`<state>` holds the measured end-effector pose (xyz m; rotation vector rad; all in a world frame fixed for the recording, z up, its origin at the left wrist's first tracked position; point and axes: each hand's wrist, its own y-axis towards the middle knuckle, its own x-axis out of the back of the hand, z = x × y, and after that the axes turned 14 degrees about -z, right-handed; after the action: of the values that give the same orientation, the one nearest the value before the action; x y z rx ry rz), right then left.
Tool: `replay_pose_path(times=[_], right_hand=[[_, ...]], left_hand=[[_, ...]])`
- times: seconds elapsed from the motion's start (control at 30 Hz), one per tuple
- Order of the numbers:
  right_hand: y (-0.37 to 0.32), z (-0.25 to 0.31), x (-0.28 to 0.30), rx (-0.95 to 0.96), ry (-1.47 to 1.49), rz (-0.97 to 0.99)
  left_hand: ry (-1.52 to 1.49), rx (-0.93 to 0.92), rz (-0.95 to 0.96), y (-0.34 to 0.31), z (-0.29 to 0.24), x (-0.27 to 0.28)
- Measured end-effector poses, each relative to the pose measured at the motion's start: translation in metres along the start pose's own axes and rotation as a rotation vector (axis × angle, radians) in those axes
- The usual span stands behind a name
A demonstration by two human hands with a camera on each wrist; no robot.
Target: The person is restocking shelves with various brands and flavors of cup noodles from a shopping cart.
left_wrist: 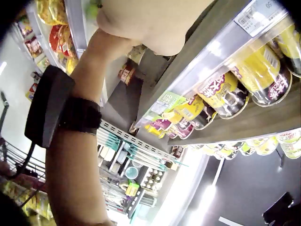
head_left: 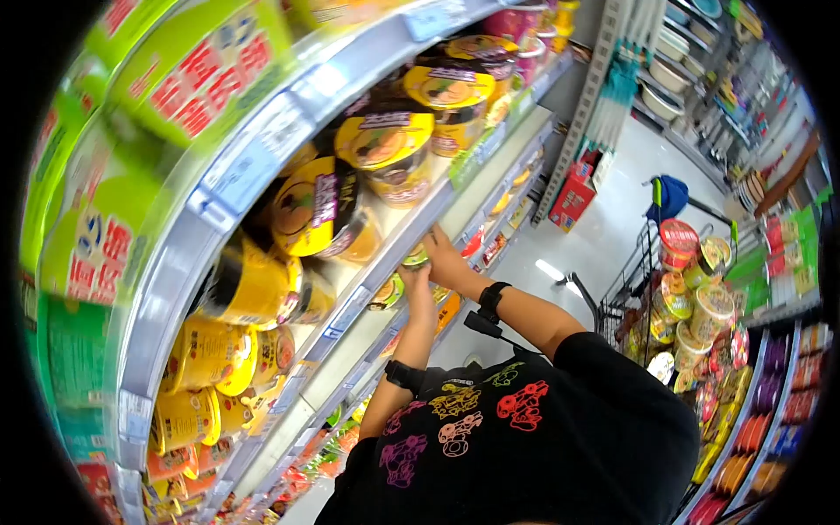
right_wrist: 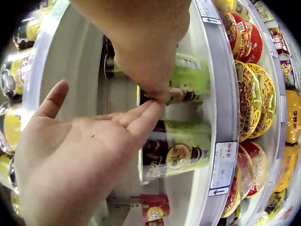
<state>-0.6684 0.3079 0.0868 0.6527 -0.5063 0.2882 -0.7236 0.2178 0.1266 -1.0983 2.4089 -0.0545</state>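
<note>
At the far left of the head view, large green noodle packages (head_left: 188, 74) with red lettering fill a shelf, its curved edge lined with price tags (head_left: 241, 175). Just right of them, yellow noodle buckets (head_left: 197, 354) are packed together, some on their sides, and above these, black-and-yellow noodle cups (head_left: 385, 149) lean at various angles.

Farther right, on the level below, the left hand (right_wrist: 84, 150) reaches in with its palm turned up. Its thumb stands apart and its other fingers lie straight, close together, their tips meeting the right hand (right_wrist: 146, 56) in the right wrist view. The right hand comes in from above, bent at the wrist (its fingers are hidden, so I cannot tell whether they pinch anything). Behind it sits the upper green noodle cup (right_wrist: 193, 75), partly covered by that hand; the lower green noodle cup (right_wrist: 176, 153) lies just beside the left hand's fingers. Both are on the shelf, inside its clear front lip.

Each wrist wears a black strap, and the black T-shirt (head_left: 560, 437) has colourful cartoon figures on the front. Right of the hands, a red box (head_left: 573, 197) is on the pale floor. Beyond it, a wire shopping cart (head_left: 634, 280) holds a heap of noodle bowls (head_left: 691, 302) (a blue item (head_left: 669, 197) is up by its handle). At the far right, small packets (head_left: 774, 363) line another shelf.
</note>
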Motion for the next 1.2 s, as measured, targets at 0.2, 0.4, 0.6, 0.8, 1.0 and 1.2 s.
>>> replay_pose_path(times=[0.2, 0.4, 0.6, 0.8, 1.0, 1.2], right_hand=[[-0.050, -0.008, 0.070, -0.038, 0.027, -0.170], [-0.170, -0.031, 0.218, -0.260, -0.199, -0.605], [-0.330, 0.007, 0.359, -0.618, -0.660, -1.079], [-0.492, 0.022, 0.401, -0.961, -0.977, -1.226], [-0.562, 0.045, 0.420, -1.335, -1.092, -0.930], [-0.599, 0.028, 0.423, -1.345, -0.902, -0.957]], left_hand=[[0.236, -0.009, -0.122, -0.045, 0.007, -0.045], [0.285, -0.094, 0.478, -0.123, 0.100, -0.125], [0.442, 0.027, 1.173, -0.286, 0.202, -0.176], [0.661, 0.251, 1.590, -0.422, 0.277, -0.164], [0.810, -0.192, 1.841, -0.490, 0.306, -0.147], [0.969, -0.212, 2.021, -0.518, 0.338, -0.141]])
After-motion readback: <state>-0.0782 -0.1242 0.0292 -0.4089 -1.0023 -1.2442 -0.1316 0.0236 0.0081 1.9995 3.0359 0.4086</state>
